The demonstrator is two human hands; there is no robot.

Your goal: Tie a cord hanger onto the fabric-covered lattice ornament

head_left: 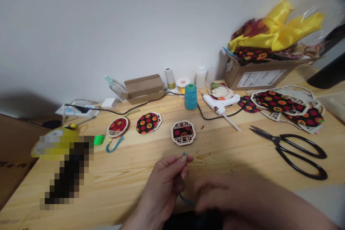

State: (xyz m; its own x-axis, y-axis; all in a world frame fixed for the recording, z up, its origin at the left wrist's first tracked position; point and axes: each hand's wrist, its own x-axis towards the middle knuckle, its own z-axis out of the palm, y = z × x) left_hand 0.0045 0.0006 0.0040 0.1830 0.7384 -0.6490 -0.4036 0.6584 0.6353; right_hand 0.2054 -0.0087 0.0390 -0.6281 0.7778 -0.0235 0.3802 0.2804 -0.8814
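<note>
My left hand (pixel 167 183) hovers low over the wooden table (pixel 242 161) with thumb and fingers pinched on a thin teal cord (pixel 184 155) whose tip sticks up above them. The cord runs down to a loop (pixel 185 199) between both hands. My right hand (pixel 215 196) lies beside it, blurred by motion, fingers curled near the cord's lower end. Just beyond my hands lies a round wooden frame piece with red and black patterned fabric (pixel 183 132).
Two more fabric pieces (pixel 148 122) (pixel 118 127) lie to the left, one with a teal loop. A teal thread spool (pixel 191 96), white glue gun (pixel 221 102), black scissors (pixel 293 148), a pile of frames (pixel 285 105) and a cardboard box of fabric (pixel 258 73) stand behind.
</note>
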